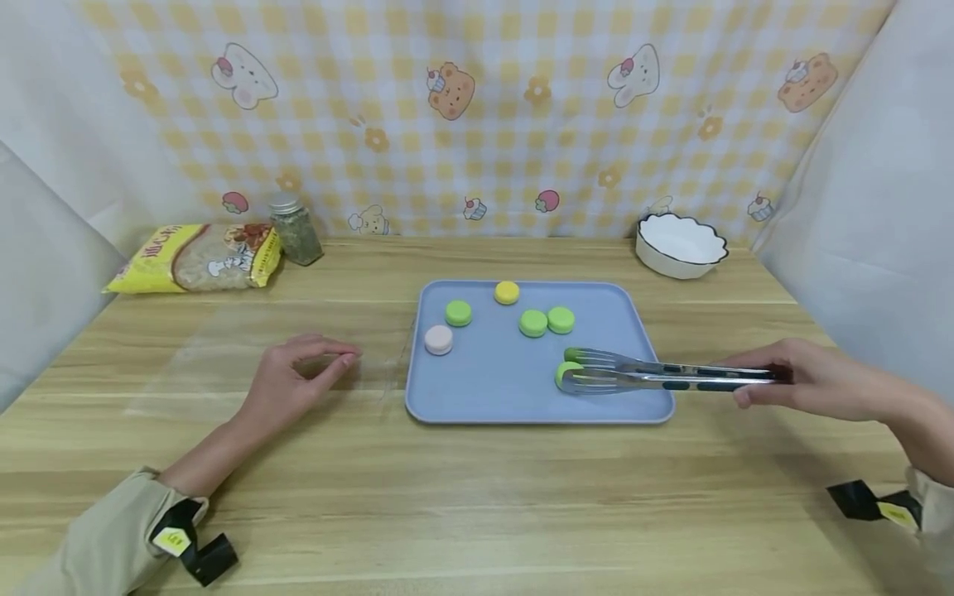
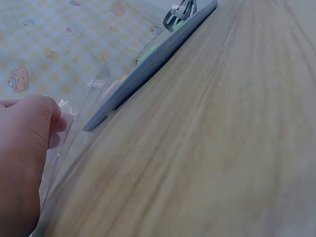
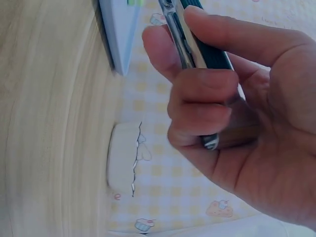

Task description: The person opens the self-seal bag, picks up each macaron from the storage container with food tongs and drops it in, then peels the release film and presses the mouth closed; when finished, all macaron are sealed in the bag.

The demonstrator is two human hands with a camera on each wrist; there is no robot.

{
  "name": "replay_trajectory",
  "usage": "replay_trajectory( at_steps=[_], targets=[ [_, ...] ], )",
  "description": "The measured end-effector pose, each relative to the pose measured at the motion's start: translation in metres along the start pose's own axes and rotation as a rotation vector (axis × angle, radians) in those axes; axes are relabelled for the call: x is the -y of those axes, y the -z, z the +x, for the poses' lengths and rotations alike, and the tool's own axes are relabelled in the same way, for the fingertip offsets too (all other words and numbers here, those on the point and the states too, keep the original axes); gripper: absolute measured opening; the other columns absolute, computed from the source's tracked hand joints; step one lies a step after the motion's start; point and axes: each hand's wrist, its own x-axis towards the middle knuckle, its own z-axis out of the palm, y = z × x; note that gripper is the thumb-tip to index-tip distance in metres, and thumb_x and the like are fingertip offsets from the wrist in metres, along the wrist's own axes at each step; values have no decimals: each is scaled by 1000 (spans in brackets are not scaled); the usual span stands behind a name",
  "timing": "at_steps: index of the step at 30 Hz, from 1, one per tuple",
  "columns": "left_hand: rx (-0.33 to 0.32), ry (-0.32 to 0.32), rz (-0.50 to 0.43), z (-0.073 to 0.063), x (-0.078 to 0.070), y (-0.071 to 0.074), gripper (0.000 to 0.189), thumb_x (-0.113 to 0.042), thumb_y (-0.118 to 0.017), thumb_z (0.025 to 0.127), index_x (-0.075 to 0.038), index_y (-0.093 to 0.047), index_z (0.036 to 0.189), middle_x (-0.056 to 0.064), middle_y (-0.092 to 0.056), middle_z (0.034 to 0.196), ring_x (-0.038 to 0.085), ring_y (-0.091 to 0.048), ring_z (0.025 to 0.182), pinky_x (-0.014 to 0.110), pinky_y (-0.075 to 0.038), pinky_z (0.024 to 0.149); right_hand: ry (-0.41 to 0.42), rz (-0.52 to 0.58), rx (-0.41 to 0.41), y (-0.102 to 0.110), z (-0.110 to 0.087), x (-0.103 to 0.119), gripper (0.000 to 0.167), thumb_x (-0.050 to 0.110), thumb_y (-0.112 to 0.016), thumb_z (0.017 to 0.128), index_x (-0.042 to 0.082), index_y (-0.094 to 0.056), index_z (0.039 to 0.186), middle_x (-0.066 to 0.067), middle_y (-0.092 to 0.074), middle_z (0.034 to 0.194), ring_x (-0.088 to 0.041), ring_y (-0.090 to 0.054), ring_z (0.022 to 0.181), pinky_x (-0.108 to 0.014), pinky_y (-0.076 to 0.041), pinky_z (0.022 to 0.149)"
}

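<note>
My right hand [image 1: 827, 382] grips metal tongs [image 1: 696, 384] by their dark-trimmed handles, its fingers wrapped round them in the right wrist view. The slotted tong heads stand on either side of a green macaron [image 1: 563, 370] at the right of the blue tray [image 1: 492, 393] and partly hide it. Several other macarons lie on the tray: a green pair [image 1: 532, 323], another green one [image 1: 458, 313], a yellow one [image 1: 507, 292] and a pale pink one [image 1: 438, 339]. Left of the tray, my left hand [image 1: 286, 381] pinches a clear plastic bag [image 1: 201, 364] between thumb and fingers.
A yellow food packet [image 1: 197, 258] and a glass jar with a metal lid [image 1: 296, 230] stand at the back left. At the back right is a white scalloped bowl [image 1: 681, 244]. Behind the wooden table [image 1: 477, 505] hangs a checked cloth [image 1: 492, 50].
</note>
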Motion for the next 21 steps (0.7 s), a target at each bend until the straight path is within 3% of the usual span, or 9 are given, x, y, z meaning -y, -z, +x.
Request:
replay_trajectory(
  at_steps=[8, 11, 18, 21],
  targets=[
    [-29, -1, -27, 0, 3, -2, 20, 7, -70, 77, -4, -74, 94, 4, -71, 93, 7, -62, 91, 16, -45, 82, 75, -94, -77, 2, 0, 14, 37, 2, -66, 84, 13, -64, 119, 19, -42, 67, 7, -27, 48, -18, -32, 39],
    [-26, -1, -30, -1, 2, 0, 21, 6, -69, 79, -4, -73, 96, 4, -71, 94, 7, -62, 92, 17, -45, 83, 64, -109, -100, 1, 8, 28, 35, 6, -66, 85, 16, -64, 119, 20, -32, 59, 8, -24, 44, -18, -30, 37],
    [-57, -10, 8, -1, -2, 2, 23, 7, -68, 79, -5, -73, 97, 5, -71, 92, 6, -61, 93, 24, -40, 95, 119, -86, -131, 1, 42, 52, 32, 7, -64, 88, 13, -63, 119, 18, -38, 59, 6, -27, 43, -19, -31, 36],
    [-55, -15, 0, 0, -2, 2, 23, 7, -67, 79, -5, -73, 98, 5, -71, 93, 9, -62, 93, 24, -41, 93, 141, -90, -143, 0, 61, 60, 32, 9, -64, 88, 12, -63, 120, 16, -40, 58, 3, -31, 44, -20, -32, 38]
  ],
)
